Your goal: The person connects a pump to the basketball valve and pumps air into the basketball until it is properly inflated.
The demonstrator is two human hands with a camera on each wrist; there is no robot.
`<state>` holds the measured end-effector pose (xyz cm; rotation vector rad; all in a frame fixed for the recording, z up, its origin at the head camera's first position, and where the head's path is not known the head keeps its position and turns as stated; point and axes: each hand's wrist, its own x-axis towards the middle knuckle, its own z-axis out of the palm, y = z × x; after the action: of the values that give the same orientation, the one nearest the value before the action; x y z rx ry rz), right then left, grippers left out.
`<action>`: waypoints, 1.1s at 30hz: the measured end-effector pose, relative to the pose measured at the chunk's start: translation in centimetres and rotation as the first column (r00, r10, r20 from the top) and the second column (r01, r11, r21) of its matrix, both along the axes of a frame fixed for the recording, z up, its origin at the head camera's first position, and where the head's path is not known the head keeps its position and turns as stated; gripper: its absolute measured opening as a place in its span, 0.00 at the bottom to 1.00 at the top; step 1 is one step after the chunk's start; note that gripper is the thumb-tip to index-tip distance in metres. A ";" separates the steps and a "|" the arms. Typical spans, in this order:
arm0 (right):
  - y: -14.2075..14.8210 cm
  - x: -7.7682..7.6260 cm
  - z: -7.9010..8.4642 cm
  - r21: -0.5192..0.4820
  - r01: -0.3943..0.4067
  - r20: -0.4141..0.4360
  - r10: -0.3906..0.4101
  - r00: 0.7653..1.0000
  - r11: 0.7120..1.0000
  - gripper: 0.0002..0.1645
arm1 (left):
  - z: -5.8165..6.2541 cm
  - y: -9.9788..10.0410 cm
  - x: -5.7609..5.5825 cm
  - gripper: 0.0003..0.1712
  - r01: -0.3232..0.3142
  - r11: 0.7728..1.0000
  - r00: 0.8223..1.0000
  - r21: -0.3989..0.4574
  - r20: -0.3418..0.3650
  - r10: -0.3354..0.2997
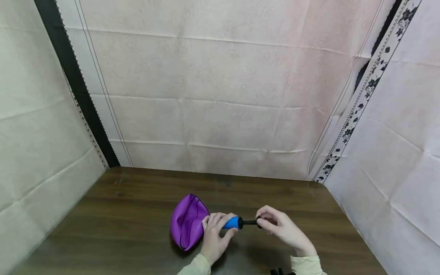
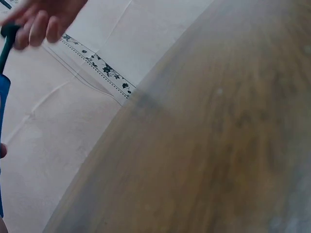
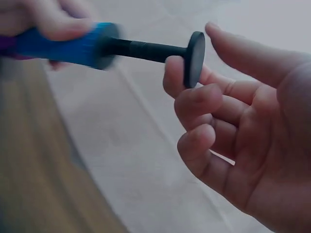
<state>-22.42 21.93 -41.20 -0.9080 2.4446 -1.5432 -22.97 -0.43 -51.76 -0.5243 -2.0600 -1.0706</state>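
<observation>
Left grip [image 1: 216, 237] is wrapped round the blue barrel of a hand pump [image 1: 233, 223], which is held above the wooden surface [image 1: 130, 214]. By curled fingers of the right grip [image 1: 282, 230], the black disc [image 3: 196, 59] on its extended rod [image 1: 249, 222] is hooked, the thumb tip held near its rim. Beside the left grip, a dented purple object [image 1: 185, 225] is seen. Beyond, the surface is bordered by creased pale cloth [image 1: 213, 122].
</observation>
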 end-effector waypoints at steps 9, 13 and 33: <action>3.0 1.0 1.1 -0.183 0.059 -0.004 -0.060 0.998 0.981 0.04 | -0.1 0.1 -0.1 0.17 -0.002 1.000 1.000 0.019 0.019 0.002; 1.8 0.0 0.2 -0.170 -0.007 0.017 0.010 1.000 0.985 0.06 | -0.2 0.2 -0.1 0.19 -0.018 1.000 1.000 0.005 0.025 0.018; 2.8 0.1 0.1 -0.251 0.112 0.102 -0.088 0.991 0.961 0.12 | 0.3 0.0 0.1 0.22 -0.050 0.998 0.991 -0.049 0.118 0.056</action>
<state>-22.28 24.76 -41.07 -0.7400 2.2971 -1.9259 -22.85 -0.41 -51.43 -0.4357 -2.1950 -1.0474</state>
